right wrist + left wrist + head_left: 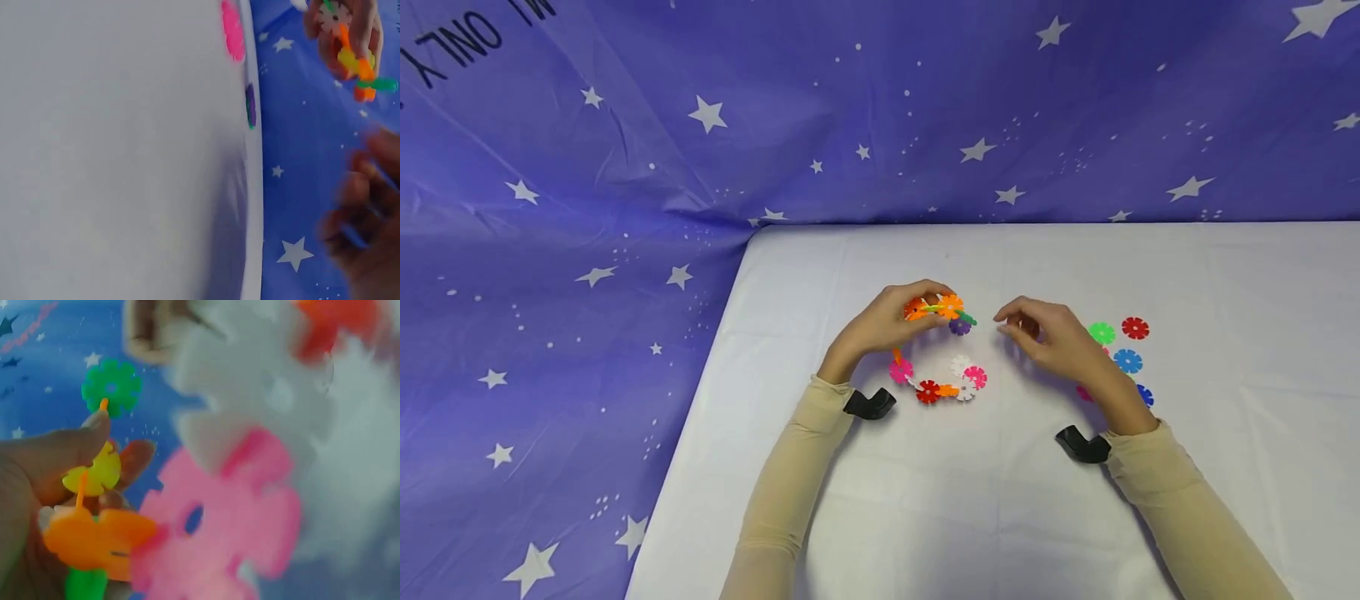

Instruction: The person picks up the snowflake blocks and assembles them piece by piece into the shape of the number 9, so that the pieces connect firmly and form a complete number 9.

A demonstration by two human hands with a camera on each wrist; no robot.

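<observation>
White worktop (962, 492) fills the lower frame of the head view. Left hand (886, 322) left of centre, fingers pinching the upper end of a disc chain (900, 372). Right hand (1054, 340) right of centre, fingers bent, tips clear of the chain; no piece visible in them, though the right wrist view is blurred.

Chain sits mid-frame, upper end in the left hand, lower stretch curving across the worktop. Step in hand, my reading: linking discs into a longer chain. Next move seems to call for a firm left pinch while the right fingers bring notch to notch at the end.

Loose discs (1128, 355) at right of frame, some partly behind the right forearm (1118, 397).

Chain's look: flat bright flower shapes, notched rims, central holes, some turned edge-on. Orange disc (951, 302) at the left fingertips; yellow disc (105, 470) and green disc (125, 394) nearby; red disc (922, 387) in the lower curve. Purple disc (959, 327) below the green: joined or not, cannot tell.
</observation>
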